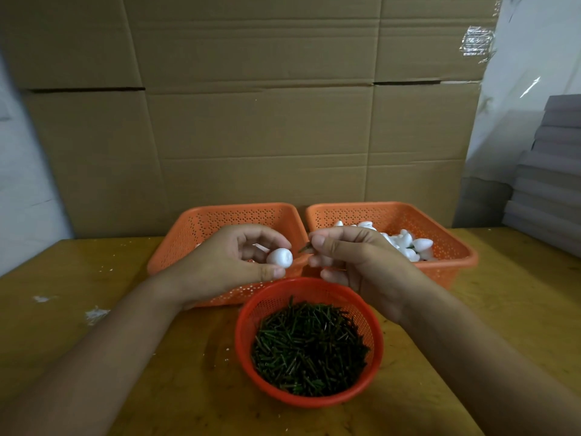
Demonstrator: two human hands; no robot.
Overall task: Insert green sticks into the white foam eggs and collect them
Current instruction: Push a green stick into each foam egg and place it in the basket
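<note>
Left hand (232,262) pinches an egg (279,257); right hand (352,259) clamps a stick (304,247), tip just beside it.

A small packing or craft workshop is showing here; flattened cardboard cartons (257,121) are standing as a far wall; grey sheets (547,184) are sitting stacked at far right; perforated orange baskets (408,212) are crowding a scuffed wooden table (78,278).

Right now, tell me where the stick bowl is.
Head view: the round red stick bowl sits centre-front on the table, below both hands, before the two orange baskets.
</note>
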